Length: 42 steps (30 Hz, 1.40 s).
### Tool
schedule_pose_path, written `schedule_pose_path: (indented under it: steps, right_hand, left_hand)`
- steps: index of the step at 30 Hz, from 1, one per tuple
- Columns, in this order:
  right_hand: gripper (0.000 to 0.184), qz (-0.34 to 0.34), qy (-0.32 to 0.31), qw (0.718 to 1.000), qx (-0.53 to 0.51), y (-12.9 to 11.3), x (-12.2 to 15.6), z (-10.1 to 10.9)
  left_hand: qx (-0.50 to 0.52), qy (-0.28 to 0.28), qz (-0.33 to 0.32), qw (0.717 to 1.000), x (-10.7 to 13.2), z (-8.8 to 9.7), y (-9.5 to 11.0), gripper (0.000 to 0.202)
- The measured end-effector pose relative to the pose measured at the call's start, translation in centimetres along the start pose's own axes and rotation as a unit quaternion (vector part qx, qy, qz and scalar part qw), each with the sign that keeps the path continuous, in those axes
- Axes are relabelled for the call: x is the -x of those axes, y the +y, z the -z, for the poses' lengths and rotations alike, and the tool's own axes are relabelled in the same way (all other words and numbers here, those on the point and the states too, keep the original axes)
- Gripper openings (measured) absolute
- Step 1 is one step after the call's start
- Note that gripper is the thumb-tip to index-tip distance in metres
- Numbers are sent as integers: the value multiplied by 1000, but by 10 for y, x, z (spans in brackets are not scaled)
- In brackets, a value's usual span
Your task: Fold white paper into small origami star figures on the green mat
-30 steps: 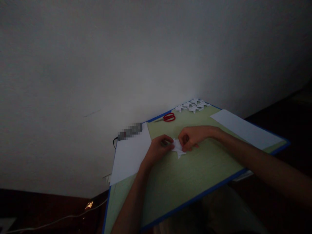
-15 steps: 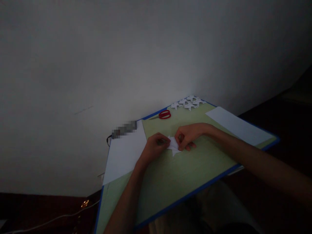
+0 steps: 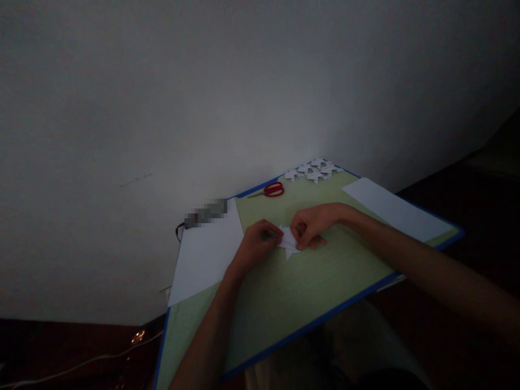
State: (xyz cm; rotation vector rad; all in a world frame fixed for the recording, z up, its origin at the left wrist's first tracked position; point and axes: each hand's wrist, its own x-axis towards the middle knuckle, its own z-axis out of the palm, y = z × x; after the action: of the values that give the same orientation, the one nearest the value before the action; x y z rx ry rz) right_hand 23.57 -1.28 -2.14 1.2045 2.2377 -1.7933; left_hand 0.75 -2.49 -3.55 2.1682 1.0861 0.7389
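Observation:
Between my hands, over the pale green tabletop (image 3: 317,287), is a small white folded-paper star (image 3: 289,242) with pointed tips. My left hand (image 3: 262,241) pinches its left side between thumb and fingers. On the right side, my right hand (image 3: 309,226) is closed on the paper with thumb and forefinger, its other fingers curled near the table. The fingers cover parts of the star's edges. Several similar white paper stars (image 3: 316,176) lie grouped at the far corner of the table.
Red-handled scissors (image 3: 273,189) lie near the far edge. White paper sheets (image 3: 207,260) rest at the left, and another white sheet (image 3: 398,208) lies at the right. A blurred-out object (image 3: 206,213) with a black cord sits at the left back edge, against the wall (image 3: 203,108).
The view has shifted very slightly. Both hands keep the same hold on the paper star, with no clear movement of the paper.

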Motion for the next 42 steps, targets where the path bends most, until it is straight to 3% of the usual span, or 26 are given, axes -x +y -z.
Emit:
schedule_pose_path:
  steps: [14, 17, 20, 24, 29, 37, 42]
  right_hand:
    - [32, -63, 29, 994, 81, -13, 0, -5]
    - [29, -19, 89, 989, 118, -10, 6, -10]
    - [38, 82, 167, 965, 183, -7, 12, -17]
    - [26, 195, 125, 951, 205, -8, 15, -23]
    - [18, 253, 101, 941, 201, -6, 14, -24]
    - [16, 199, 145, 958, 145, 0, 17, -28]
    - [14, 146, 114, 977, 108, -2, 10, -23]
  left_hand:
    - [-3, -4, 8, 1000, 0, -1, -1, 11]
    - [-4, 3, 12, 1000, 1, -1, 1, 12]
    - [-1, 6, 8, 1000, 1, 0, 1, 13]
    - [10, 2, -1, 1000, 2, -1, -1, 9]
    - [7, 2, 4, 1000, 3, -1, -5, 15]
    - [11, 2, 5, 1000, 2, -2, -7, 16]
    - [4, -3, 10, 1000, 2, -2, -6, 16]
